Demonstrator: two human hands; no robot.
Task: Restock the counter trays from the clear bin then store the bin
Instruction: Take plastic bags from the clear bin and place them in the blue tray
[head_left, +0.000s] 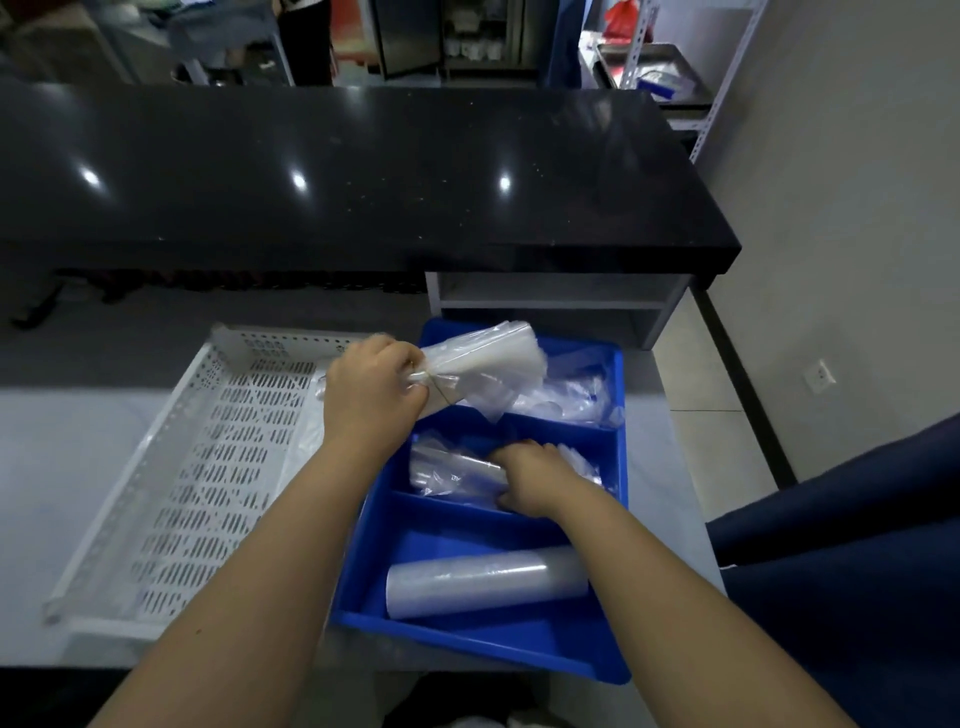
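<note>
A blue divided tray (621, 415) sits on the grey worktop in front of me. My left hand (371, 387) grips a bundle of clear plastic bags (483, 364), tied with a rubber band, above the tray's far compartment. My right hand (530, 478) rests in the middle compartment, fingers closed around another clear bag bundle (447, 473). A roll of clear film (483, 582) lies in the near compartment. More clear bags (571, 395) lie in the far compartment. A white perforated tray (208, 467) lies to the left, beside the blue one.
A black glossy counter (363, 171) runs across behind the worktop, with a white shelf unit (561, 306) under its right end. A dark blue cloth (857, 545) is at the right. A metal rack (675, 78) stands at the far right.
</note>
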